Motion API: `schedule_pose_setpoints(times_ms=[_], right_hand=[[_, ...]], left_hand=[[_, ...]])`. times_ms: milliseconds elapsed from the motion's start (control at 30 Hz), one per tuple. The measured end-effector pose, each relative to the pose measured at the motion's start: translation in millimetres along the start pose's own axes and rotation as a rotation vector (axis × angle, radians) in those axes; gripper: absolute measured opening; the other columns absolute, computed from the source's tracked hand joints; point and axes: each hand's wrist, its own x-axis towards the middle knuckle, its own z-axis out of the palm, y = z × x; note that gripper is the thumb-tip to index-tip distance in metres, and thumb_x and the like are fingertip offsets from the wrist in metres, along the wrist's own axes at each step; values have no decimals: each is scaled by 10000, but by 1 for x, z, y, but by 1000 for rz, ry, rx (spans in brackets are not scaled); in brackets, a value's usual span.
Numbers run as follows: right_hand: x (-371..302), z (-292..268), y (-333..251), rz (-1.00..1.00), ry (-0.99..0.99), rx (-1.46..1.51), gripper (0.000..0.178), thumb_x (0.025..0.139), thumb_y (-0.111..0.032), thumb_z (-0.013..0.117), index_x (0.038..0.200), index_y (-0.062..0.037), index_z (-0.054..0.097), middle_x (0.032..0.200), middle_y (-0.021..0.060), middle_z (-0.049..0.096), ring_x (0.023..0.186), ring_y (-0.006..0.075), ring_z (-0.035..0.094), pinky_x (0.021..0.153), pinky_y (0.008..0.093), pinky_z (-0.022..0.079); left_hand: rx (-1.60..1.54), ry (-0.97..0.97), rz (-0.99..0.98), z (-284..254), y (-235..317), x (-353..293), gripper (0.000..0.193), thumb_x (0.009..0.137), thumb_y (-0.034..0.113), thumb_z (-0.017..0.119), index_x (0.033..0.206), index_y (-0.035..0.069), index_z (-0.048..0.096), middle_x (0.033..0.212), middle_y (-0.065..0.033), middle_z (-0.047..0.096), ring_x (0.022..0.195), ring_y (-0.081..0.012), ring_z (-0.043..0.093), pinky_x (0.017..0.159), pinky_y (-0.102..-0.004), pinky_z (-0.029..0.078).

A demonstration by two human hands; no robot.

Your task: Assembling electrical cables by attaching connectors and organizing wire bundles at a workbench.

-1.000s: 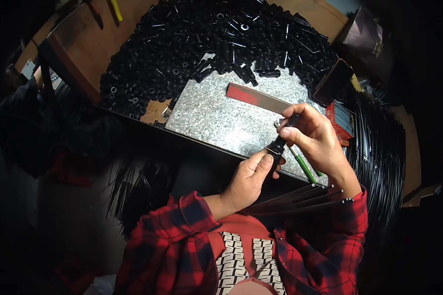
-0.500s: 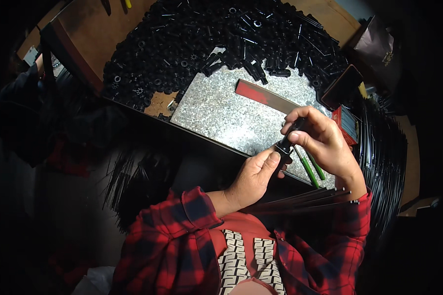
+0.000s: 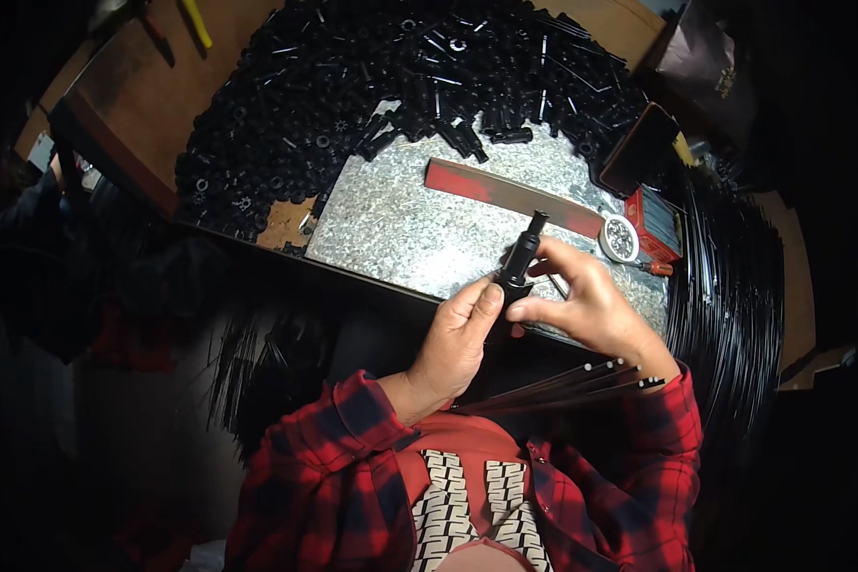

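Note:
My left hand grips the lower end of a black ribbed plastic tube-shaped part, thumb pressed along its side. The part tilts up and right, and a narrower stem with a flared tip sticks out of its top. Close against its right side is my right hand. Its thumb and forefinger are apart, with a gap between them; the other fingers are curled and partly hidden. Behind both hands, on the speckled stone slab, lies a flat bar with worn red paint.
A large heap of black plastic parts covers the far side. To the right are a white cup of small shiny pieces, a red box, an orange-handled tool, a phone-like slab and bundled black rods. More rods cross my lap.
My right hand has let go of the part's upper end and dropped beside it, parting its fingers. The stem now shows. My left hand keeps its grip; the whole view has shifted slightly.

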Motion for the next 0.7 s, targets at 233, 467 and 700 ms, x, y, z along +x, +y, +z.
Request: schedule_pose_setpoints(times_ms=[233,467,700], right_hand=[[-4,-2,3,38,2,237,235,795,-74,724,983,0,605,923,81,633,865,146,602,746,291,500],[-1,-4,-3,101,-112,451,203,801,-49,721,939,21,589,866,67,624,670,112,632,555,247,532],[-7,38,31,45,242,422,309,787,-91,754,982,6,535,829,43,581,617,93,588,543,219,471]], left_hand=[[-67,-52,-49,8,5,-2,389,1028,264,384,1255,-25,509,996,-42,589,867,-96,545,771,-256,470],[-106,-71,-120,2,8,-4,363,1029,278,370,1164,-9,545,991,-59,593,877,-121,561,774,-274,482],[-171,-88,-185,-13,19,1,383,1025,283,370,1231,-10,507,1062,-85,607,933,-140,595,808,-280,508]])
